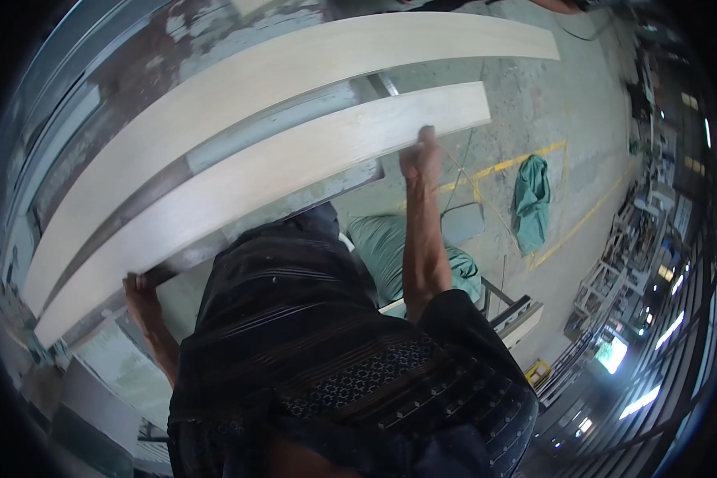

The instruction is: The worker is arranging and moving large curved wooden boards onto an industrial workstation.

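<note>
both hands on the near plank (279,171), one per end region. left hand (139,291) grips its lower-left end from the near edge, fingers curled under, so closed on the board. right hand (421,159) is clamped on the near edge close to the right end, arm stretched straight out from the shoulder, forearm fully extended. hands well apart, plank spans between them and beyond the right one. second pale plank (295,72) lies just behind, parallel, slightly apart, both resting over a worn grey-green worktop (143,72). left forearm bent, coming up from lower left. dark patterned shirt (334,350) blocks the middle of the view and the plank's underside; left fingertips not visible. green cloth bag (390,247) below the right arm, another green cloth (531,199) on the concrete floor (581,159) by yellow lines. right-side background too warped to read.
</note>
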Available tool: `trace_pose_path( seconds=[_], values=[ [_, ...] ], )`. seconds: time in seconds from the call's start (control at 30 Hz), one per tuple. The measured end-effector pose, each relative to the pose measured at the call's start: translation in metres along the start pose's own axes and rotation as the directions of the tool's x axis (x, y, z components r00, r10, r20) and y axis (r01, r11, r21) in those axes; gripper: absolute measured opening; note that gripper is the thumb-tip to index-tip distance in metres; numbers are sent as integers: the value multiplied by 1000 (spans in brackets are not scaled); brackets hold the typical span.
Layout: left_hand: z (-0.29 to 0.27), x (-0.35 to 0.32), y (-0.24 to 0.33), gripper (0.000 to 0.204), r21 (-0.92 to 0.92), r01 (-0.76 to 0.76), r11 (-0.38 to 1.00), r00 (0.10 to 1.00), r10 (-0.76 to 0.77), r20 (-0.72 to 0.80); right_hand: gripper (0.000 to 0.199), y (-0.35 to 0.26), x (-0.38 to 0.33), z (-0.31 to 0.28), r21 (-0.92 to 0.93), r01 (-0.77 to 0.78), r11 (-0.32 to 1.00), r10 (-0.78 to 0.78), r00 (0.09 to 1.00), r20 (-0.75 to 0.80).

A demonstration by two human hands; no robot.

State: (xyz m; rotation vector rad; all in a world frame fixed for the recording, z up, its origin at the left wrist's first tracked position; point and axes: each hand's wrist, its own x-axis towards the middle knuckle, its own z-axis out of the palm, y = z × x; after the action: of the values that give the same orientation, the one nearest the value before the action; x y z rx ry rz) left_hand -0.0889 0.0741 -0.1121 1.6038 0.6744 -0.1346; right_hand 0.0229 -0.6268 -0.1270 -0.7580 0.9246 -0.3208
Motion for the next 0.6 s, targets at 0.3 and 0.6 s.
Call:
trace_pose_path(
  seconds=[0.3,0.6],
  values=[
    [-68,32,-36,11,309,65,949,972,10,-235,24,-37,-66,28,191,79,978,-63,994,-87],
    [-102,53,-3,27,-649,30,760,837,-374,-399,36,-51,-86,27,145,91,985,-91,996,-7]
  ],
)
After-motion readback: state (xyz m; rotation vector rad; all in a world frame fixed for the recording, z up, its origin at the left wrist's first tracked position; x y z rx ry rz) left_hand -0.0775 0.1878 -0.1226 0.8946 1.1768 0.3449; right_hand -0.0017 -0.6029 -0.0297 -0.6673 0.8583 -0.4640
